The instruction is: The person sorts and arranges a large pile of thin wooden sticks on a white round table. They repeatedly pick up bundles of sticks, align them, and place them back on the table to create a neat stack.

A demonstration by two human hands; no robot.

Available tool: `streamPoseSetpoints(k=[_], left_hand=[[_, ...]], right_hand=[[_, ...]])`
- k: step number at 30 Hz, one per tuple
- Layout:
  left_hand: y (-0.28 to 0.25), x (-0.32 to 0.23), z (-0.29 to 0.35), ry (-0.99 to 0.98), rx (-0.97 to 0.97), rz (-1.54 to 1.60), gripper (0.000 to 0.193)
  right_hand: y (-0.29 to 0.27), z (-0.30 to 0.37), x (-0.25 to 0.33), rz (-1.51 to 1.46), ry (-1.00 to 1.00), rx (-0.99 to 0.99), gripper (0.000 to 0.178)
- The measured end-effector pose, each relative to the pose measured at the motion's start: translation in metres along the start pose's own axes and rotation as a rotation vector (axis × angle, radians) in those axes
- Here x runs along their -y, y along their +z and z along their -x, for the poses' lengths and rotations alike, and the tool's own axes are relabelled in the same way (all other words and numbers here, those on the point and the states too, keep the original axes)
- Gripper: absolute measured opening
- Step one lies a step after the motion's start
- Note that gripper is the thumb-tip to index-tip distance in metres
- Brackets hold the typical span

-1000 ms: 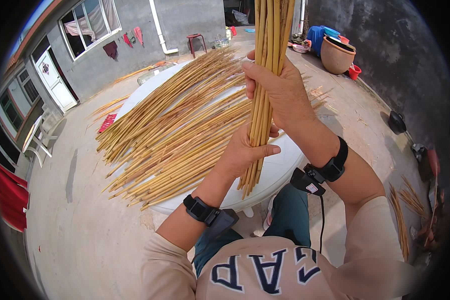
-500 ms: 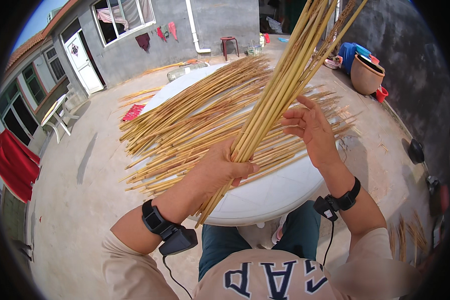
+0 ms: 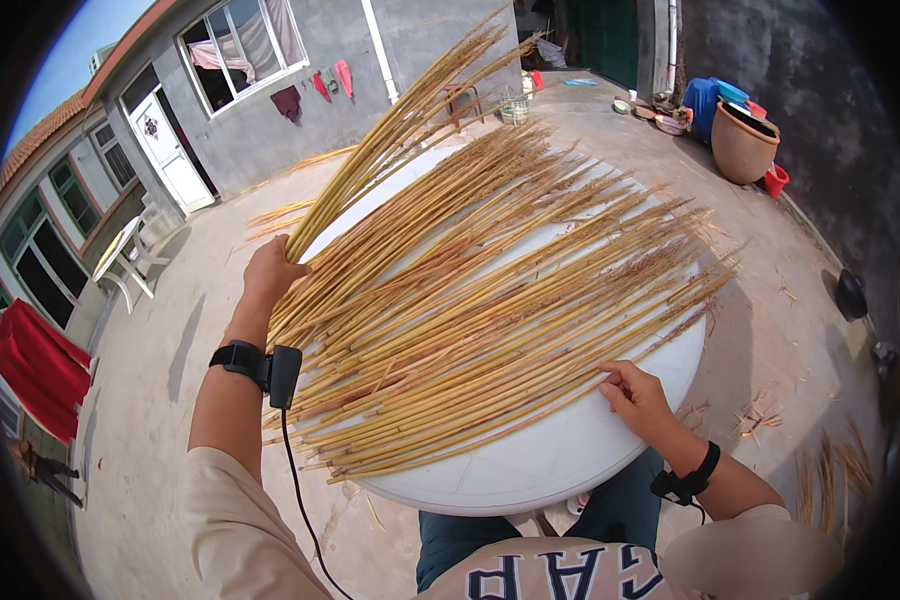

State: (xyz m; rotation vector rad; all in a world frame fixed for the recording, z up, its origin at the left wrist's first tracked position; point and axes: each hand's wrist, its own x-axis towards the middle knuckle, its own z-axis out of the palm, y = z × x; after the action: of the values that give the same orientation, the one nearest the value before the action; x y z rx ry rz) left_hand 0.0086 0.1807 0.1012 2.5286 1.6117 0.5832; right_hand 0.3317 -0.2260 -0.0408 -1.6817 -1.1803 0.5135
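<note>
Straw-yellow, the bundle of reed stalks [image 3: 370,150] is clenched near its cut ends in the left grip [image 3: 275,268], its feathery tops fanning upward and to the right of that grip. Right of and below the left grip, loose reed stalks [image 3: 470,290] lie side by side across the white round surface [image 3: 515,475]. The right grip [image 3: 607,380] is at the nearest of these stalks, fingers curled; whether it pinches one, I cannot tell. Well beyond the right grip stands a terracotta pot [image 3: 743,150].
</note>
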Motion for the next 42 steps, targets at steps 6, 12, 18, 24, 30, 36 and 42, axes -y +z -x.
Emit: streamPoseSetpoints(k=[6, 12, 18, 24, 30, 36, 42], left_hand=[[0.041, 0.015, -0.059, -0.128, -0.107, -0.146, 0.034], [0.081, 0.061, -0.092, -0.137, -0.06, -0.355, 0.032], [0.097, 0.098, -0.119, -0.099, -0.027, -0.446, 0.024], [0.121, 0.124, -0.131, 0.036, 0.106, -0.451, 0.027], [0.103, 0.089, -0.126, -0.119, 0.464, -0.212, 0.042], [0.092, 0.097, -0.114, 0.022, 0.353, -0.108, 0.055], [0.105, 0.111, -0.115, -0.054, 0.313, 0.03, 0.058]], right_hand=[[-0.002, 0.0, 0.001, -0.031, 0.042, -0.018, 0.024], [-0.001, 0.0, 0.006, -0.035, 0.114, -0.046, 0.023], [0.0, -0.001, 0.007, -0.043, 0.157, -0.048, 0.023], [0.0, 0.0, 0.005, -0.033, 0.167, -0.055, 0.021], [0.0, -0.001, 0.006, -0.056, 0.186, -0.044, 0.021], [0.001, -0.002, 0.009, -0.052, 0.173, -0.031, 0.021], [0.002, -0.002, 0.01, -0.069, 0.177, -0.06, 0.02]])
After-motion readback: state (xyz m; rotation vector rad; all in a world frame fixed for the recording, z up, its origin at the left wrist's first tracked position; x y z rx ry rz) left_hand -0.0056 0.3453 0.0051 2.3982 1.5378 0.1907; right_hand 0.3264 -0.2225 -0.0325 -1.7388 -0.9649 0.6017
